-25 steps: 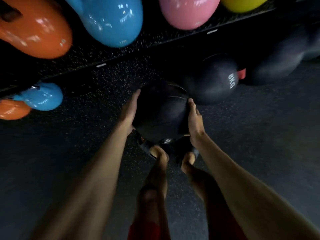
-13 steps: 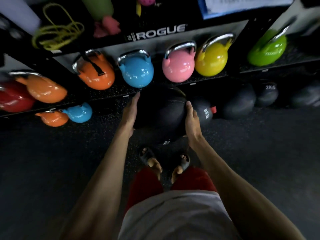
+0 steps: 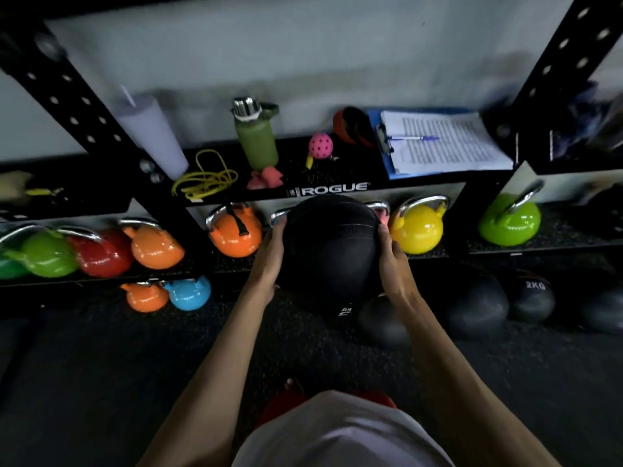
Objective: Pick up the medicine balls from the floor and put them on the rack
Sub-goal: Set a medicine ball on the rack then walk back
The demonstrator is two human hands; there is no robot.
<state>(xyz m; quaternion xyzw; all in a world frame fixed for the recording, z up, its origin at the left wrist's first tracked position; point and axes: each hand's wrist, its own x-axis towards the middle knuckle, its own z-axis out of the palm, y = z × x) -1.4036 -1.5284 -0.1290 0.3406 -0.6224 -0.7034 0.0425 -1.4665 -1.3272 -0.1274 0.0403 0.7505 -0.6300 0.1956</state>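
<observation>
I hold a black medicine ball point(image 3: 330, 251) in the air in front of the black rack point(image 3: 330, 189), level with its kettlebell shelf. My left hand point(image 3: 269, 254) grips its left side and my right hand point(image 3: 392, 254) grips its right side, fingers curved over the ball. On the dark floor under the rack lie more black medicine balls: one just below my right wrist point(image 3: 381, 321), a bigger one point(image 3: 477, 306), one marked 2KG point(image 3: 532, 296), and one at the right edge point(image 3: 603, 311).
Coloured kettlebells fill the middle shelf: orange point(image 3: 236, 235), yellow point(image 3: 418, 230), green point(image 3: 509, 224). The shelf above carries a green bottle point(image 3: 256, 139), a yellow rope point(image 3: 205, 180), a pink ball point(image 3: 320, 146) and a clipboard point(image 3: 445, 143). Two small kettlebells point(image 3: 168, 294) stand on the floor at left.
I have stood up with the ball, lifting it from near my feet to the height of the kettlebell shelf. The view has tilted up and now shows the upper shelf.
</observation>
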